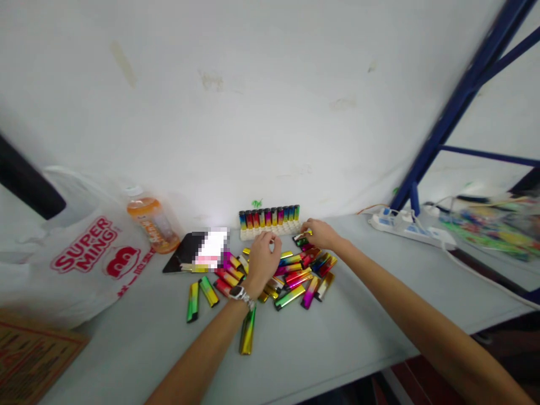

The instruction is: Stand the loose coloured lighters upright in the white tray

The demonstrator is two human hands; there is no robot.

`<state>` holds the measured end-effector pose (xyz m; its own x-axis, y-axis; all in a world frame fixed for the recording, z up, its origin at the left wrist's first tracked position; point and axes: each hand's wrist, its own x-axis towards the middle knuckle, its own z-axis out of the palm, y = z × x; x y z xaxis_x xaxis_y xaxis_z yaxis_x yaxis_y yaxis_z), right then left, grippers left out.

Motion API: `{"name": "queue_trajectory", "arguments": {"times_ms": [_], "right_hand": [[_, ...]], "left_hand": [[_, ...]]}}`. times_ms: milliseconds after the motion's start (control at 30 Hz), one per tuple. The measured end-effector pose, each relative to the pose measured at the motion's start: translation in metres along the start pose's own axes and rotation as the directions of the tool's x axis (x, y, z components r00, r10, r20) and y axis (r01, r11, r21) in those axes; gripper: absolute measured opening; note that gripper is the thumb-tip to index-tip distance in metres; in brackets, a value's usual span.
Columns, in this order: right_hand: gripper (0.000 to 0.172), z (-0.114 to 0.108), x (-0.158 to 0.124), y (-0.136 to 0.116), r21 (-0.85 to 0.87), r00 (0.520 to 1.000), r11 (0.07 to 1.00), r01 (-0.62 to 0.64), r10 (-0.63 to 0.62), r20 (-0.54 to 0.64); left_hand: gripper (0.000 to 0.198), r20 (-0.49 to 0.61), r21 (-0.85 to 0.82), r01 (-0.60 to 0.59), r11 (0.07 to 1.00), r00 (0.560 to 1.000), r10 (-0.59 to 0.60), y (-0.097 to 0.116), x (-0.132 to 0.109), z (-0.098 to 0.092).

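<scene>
Along the wall stands a white rack (253,233) with a row of shiny coloured lighters (268,217) upright in it. My left hand (264,256), a metal watch on its wrist, is at the front of the rack with fingers curled; whether anything is in them is hidden. By the rack's right end, my right hand (319,233) has its fingers closed on a lighter, of which only a little yellow shows. Below both hands spreads a pile of loose metallic lighters (297,277). One gold-green lighter (247,333) lies apart, nearer the table's front edge.
To the left are a dark tablet-like object (181,253), an orange drink bottle (154,219), a white plastic bag (84,264) and a cardboard box (37,357). A power strip (411,229) with cables and a blue metal frame (447,112) stand at right.
</scene>
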<state>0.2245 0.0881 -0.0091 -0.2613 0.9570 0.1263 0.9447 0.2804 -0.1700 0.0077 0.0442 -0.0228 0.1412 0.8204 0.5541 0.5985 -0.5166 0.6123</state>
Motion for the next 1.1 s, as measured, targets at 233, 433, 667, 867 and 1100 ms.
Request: {"name": "queue_trajectory", "arguments": {"times_ms": [233, 433, 667, 867, 1100], "right_hand": [[0.034, 0.000, 0.014, 0.013, 0.070, 0.993, 0.996, 0.059, -0.065, 0.095], [0.024, 0.010, 0.025, -0.003, 0.125, 0.973, 0.973, 0.194, -0.207, 0.098], [0.026, 0.018, 0.025, -0.033, 0.187, 0.977, 0.960, 0.209, -0.197, -0.084], [0.020, 0.023, 0.016, -0.061, 0.647, 0.970, 0.726, 0.231, -0.125, -0.207], [0.024, 0.030, -0.015, -0.093, 0.874, 0.965, 0.410, 0.261, -0.075, -0.253]], "left_hand": [[0.020, -0.019, -0.041, 0.052, 0.998, 0.998, -0.053, -0.002, 0.003, 0.017], [0.019, -0.062, -0.089, 0.088, 0.992, 0.994, -0.094, -0.010, -0.001, 0.011], [0.020, -0.162, -0.156, 0.123, 0.980, 0.976, -0.148, -0.022, -0.001, 0.002], [0.025, -0.170, -0.241, 0.124, 0.963, 0.971, -0.168, -0.024, -0.002, -0.004], [0.032, -0.025, -0.268, 0.074, 0.961, 0.996, -0.083, -0.009, -0.009, -0.017]]}}
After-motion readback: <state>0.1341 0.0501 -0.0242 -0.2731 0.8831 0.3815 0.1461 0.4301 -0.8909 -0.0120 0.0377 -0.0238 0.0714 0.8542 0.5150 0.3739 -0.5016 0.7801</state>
